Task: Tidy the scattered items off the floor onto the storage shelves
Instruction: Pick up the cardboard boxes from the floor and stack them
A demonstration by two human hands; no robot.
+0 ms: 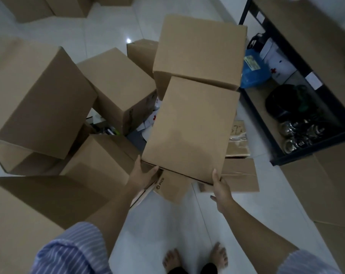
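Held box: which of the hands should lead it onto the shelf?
Probably right. The right hand grips the cardboard box at its near right corner, on the side of the shelf. The left hand holds the far-side corner.

A: What do the hands hold?
B: The left hand [143, 175] and right hand [220, 186] grip the near corners of a plain cardboard box [191, 131].
A: Around it?
B: More boxes on the white floor [167, 224]; a dark shelf unit [298, 107] stands right.
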